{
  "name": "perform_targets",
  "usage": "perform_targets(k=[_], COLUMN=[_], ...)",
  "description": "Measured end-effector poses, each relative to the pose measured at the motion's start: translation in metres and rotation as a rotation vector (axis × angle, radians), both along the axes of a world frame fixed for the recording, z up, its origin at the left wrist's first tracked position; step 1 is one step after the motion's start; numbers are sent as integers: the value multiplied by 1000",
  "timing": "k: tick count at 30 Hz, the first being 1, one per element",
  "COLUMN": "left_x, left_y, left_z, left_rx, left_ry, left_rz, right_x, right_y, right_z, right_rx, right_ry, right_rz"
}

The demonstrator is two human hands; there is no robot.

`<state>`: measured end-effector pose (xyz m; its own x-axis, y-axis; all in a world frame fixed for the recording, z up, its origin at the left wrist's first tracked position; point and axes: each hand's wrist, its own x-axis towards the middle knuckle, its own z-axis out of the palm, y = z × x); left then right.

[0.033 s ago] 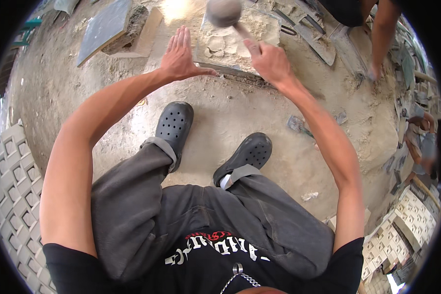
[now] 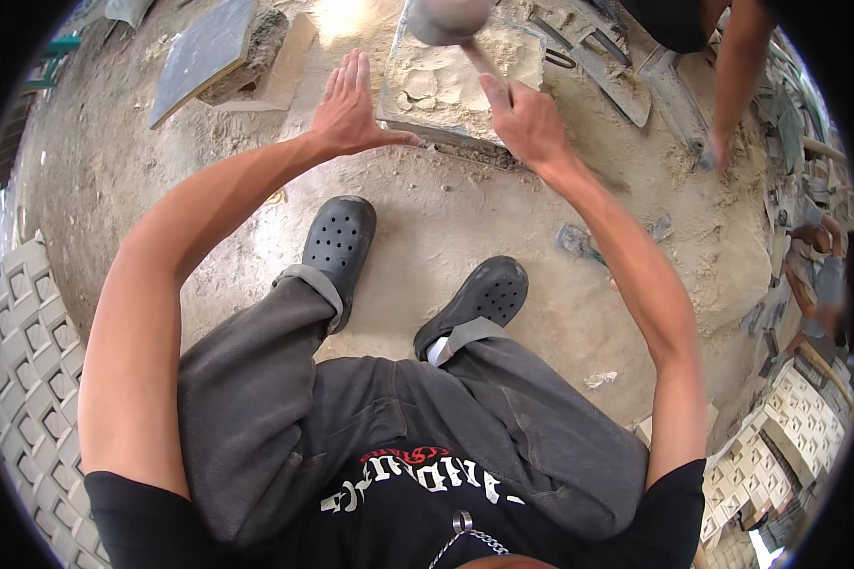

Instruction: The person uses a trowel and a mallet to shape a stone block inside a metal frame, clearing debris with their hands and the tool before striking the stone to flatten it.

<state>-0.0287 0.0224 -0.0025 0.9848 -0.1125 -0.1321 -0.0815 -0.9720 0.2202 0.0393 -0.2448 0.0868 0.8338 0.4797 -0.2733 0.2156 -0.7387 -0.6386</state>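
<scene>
My right hand (image 2: 531,123) is wrapped round the handle of a mallet (image 2: 449,17). Its round, dusty head is at the top edge, over a square mould (image 2: 441,127) packed with pale, sandy material (image 2: 470,76). The packed surface is rough, with rounded dents on its left part. At the mould's near left corner, my left hand (image 2: 346,114) is open, fingers stretched forward and thumb pointing right along the near side. Whether its palm touches the mould I cannot tell.
A grey slab (image 2: 202,59) leans on a block at upper left. Flat metal tools (image 2: 607,81) lie right of the mould, near another person's arm (image 2: 738,85). Patterned blocks (image 2: 24,332) stand at far left, more (image 2: 788,427) at lower right. A small brush-like object (image 2: 574,239) lies on the floor.
The mallet's head has shifted slightly to the right and up, and my right hand slightly right. My left hand stays where it was. The other person's hand has moved a little.
</scene>
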Motion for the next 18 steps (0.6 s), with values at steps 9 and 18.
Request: perform_targets(k=[9,18], left_x=[3,-4], left_y=[0,-3], left_z=[3,-1], left_rx=[-30,-7], left_ry=[90,172], left_rz=[-3,0], right_x=[0,-10], right_y=[1,25], right_z=[-6,0], right_rx=[49,-67], right_ry=[-23,39], right_rz=[-15,109])
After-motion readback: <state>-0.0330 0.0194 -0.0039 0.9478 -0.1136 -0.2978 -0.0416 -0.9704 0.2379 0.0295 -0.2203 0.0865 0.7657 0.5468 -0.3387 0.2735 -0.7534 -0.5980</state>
